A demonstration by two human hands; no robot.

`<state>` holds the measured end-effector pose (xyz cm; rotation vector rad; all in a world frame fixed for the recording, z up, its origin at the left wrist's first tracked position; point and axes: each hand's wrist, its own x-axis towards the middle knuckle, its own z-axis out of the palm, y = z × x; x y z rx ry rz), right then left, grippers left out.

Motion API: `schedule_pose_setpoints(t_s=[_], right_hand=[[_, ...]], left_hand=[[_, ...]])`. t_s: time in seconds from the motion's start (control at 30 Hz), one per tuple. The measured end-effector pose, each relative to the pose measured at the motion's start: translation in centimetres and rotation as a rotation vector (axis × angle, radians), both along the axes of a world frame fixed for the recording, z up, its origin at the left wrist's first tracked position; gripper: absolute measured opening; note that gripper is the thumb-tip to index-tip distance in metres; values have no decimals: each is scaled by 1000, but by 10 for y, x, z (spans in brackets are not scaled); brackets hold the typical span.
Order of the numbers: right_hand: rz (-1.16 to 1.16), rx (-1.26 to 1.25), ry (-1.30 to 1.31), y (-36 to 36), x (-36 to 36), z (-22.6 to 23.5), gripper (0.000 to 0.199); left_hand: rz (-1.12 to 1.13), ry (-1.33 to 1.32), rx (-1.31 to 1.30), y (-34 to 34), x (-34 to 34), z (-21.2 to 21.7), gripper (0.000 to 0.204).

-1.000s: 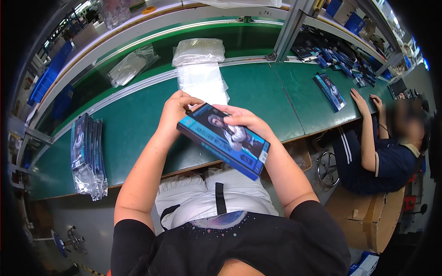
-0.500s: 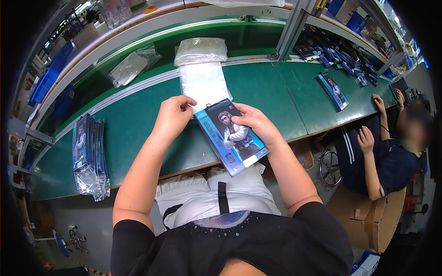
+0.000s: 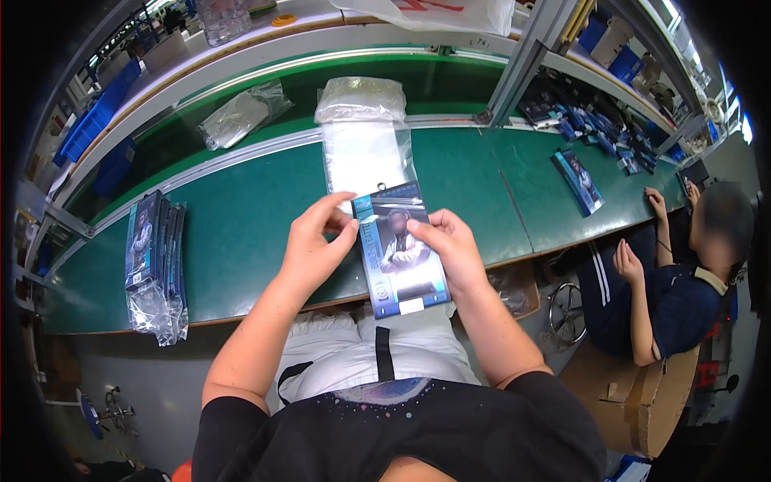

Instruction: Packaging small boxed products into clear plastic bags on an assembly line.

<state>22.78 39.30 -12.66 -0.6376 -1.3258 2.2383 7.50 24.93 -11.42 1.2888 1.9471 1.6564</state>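
My right hand (image 3: 456, 251) grips a flat dark-blue box (image 3: 401, 261) along its right side, thumb on the printed front. The box has a black hang tab at its far end. Beside its upper left edge is my left hand (image 3: 316, 245), thumb and forefinger apart, with the fingertips close to the edge. Just beyond the box lies a stack of clear plastic bags (image 3: 365, 149) on the green table. The near end of that stack is partly hidden by the box and my left fingers.
At the left stands a row of bagged boxes (image 3: 152, 249). Another plastic bag bundle (image 3: 241, 116) lies at the back. A single box (image 3: 577, 183) and a heap of packages (image 3: 594, 120) are on the right. A co-worker (image 3: 666, 281) sits at the right beside a cardboard box (image 3: 634, 398).
The box has turned from a slant to nearly straight. My left hand has gone from fingers closed together to thumb and forefinger apart by the box's edge. The whole view has shifted slightly.
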Motion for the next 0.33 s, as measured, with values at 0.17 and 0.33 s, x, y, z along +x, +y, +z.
schedule_pose_setpoints(t_s=[0.17,0.33], right_hand=[[95,74,71,-25,5,12,14],[212,324,-76,-29,10,-1,24]], left_hand=[[68,-1005,284,4,28,-11,43],[-99,-1214,225,-9,13,-7,35]])
